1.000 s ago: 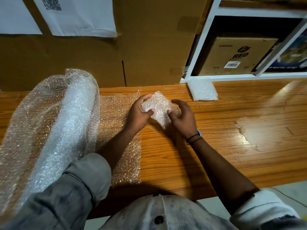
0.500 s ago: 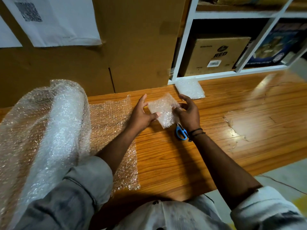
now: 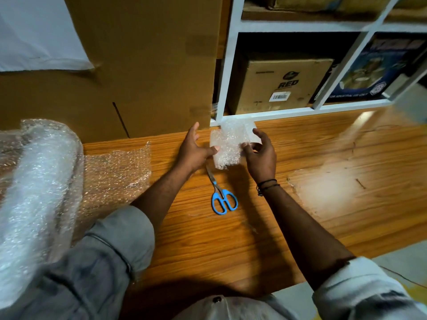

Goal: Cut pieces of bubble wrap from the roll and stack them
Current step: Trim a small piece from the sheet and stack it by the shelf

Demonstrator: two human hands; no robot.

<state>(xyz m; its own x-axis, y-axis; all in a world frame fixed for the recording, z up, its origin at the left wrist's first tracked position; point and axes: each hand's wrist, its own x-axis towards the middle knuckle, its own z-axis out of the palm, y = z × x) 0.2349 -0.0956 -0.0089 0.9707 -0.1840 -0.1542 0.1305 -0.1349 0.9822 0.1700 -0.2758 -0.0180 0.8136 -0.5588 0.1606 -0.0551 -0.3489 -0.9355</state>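
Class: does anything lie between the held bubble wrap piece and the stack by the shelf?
Nothing visible. The piece, pinched by the right hand, hangs just before the stack; the scissors lie on its near side.

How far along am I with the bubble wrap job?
Done: one cut piece is off the roll; the scissors lie on the table. In hand: the right hand pinches it, the left hand touches it, near the stack by the shelf. Left: lay it on, then cut more.

glossy wooden table [image 3: 231, 239], white shelving [image 3: 300, 27] behind (cardboard box [image 3: 277, 84] inside)
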